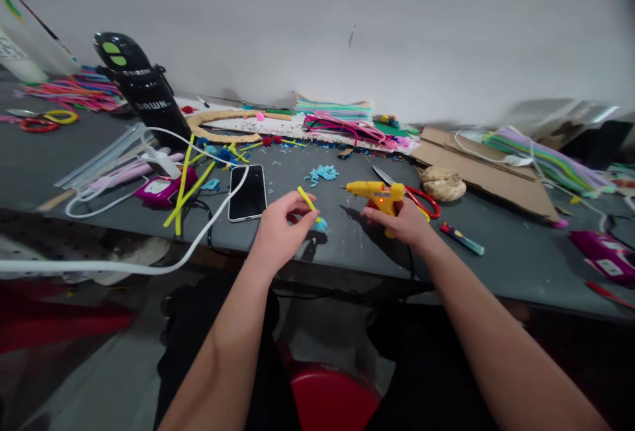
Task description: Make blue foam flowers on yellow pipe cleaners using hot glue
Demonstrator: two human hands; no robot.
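Observation:
My left hand pinches a short yellow pipe cleaner with a light blue fuzzy tip at its lower end, held just above the dark grey table. My right hand is wrapped round the handle of a yellow glue gun, whose nozzle points left toward the pipe cleaner. Red-handled scissors lie right behind the glue gun.
A black phone lies left of my left hand, with a white cable crossing it. A black bottle, yellow pipe cleaners, blue scraps, cardboard and stacked coloured sheets crowd the back.

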